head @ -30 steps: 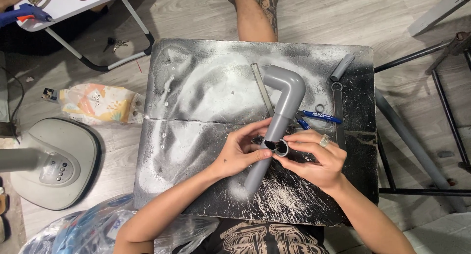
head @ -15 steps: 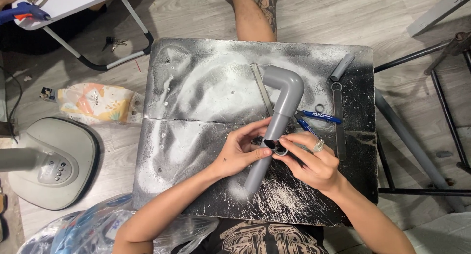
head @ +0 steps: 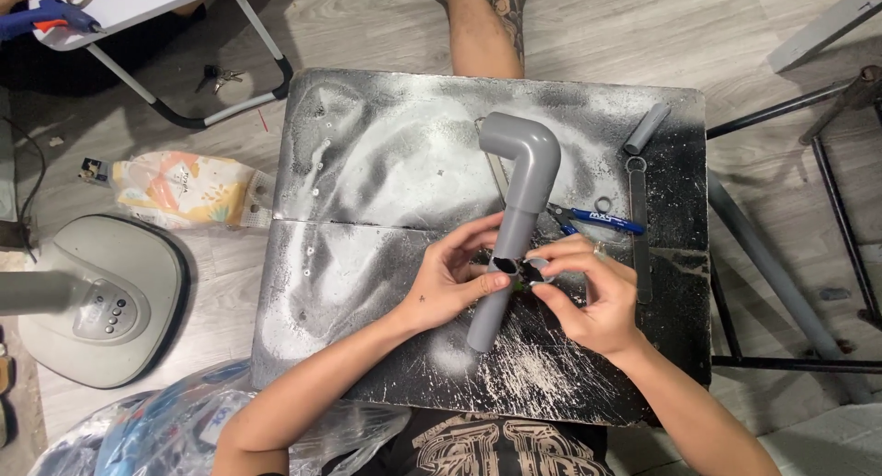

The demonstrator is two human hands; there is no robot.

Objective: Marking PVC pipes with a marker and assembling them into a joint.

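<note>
Head view: my left hand [head: 450, 288] curls around the grey plastic pipe with an elbow bend [head: 514, 214], fingers wrapped on its straight stem over the black, white-sprayed work board [head: 367, 209]. My right hand [head: 588, 297] pinches a small dark round fitting [head: 525, 272] against the opening in the stem. I judge it best to hold the pipe steady and keep the fitting square to the hole. Blue-handled pliers [head: 597, 221] lie just beside.

Pipe [head: 514, 209] on board [head: 367, 209], pliers [head: 597, 221] right, fan base [head: 96, 297] left
</note>
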